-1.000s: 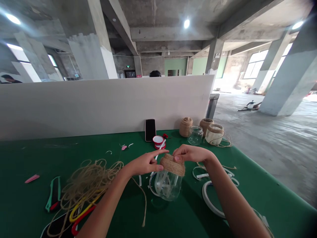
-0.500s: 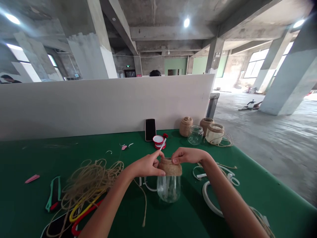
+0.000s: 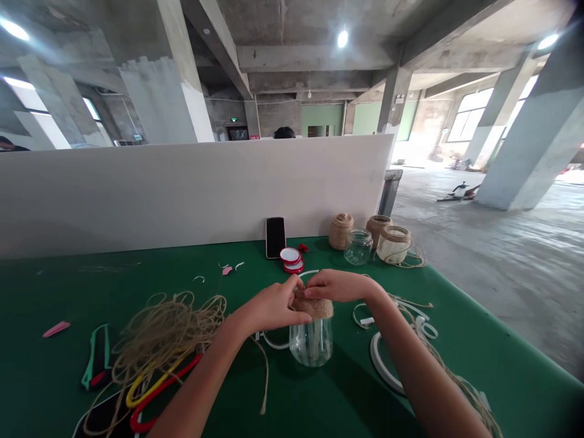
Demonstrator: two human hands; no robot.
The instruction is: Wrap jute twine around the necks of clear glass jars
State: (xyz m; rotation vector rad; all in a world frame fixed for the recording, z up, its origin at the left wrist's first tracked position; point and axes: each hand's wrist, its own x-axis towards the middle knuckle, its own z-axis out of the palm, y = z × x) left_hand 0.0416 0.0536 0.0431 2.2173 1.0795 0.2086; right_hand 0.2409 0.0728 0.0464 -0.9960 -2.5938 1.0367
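Note:
A clear glass jar (image 3: 311,347) stands upright in front of me, its neck wrapped in a band of brown twine (image 3: 322,308). My left hand (image 3: 276,307) is closed around the left side of that neck, thumb across the front of the twine. Over the top rim, the fingers of my right hand (image 3: 335,286) are pinched together beside my left fingertips; what is between them is hidden. A thin white strip (image 3: 311,272) curves out behind both hands. A loose twine end (image 3: 264,377) lies left of the jar.
Left lie a twine heap (image 3: 168,328), red-and-yellow-handled scissors (image 3: 159,389) and a green cutter (image 3: 97,356). Behind are a phone (image 3: 275,237), red-rimmed lids (image 3: 292,258), a bare jar (image 3: 358,248) and twine-wrapped jars (image 3: 341,231). A white tape roll (image 3: 381,365) lies right.
My right hand has shifted slightly left over the rim, closer to my left fingers. The white strip, earlier sticking up by my left fingertips, now curves behind the hands.

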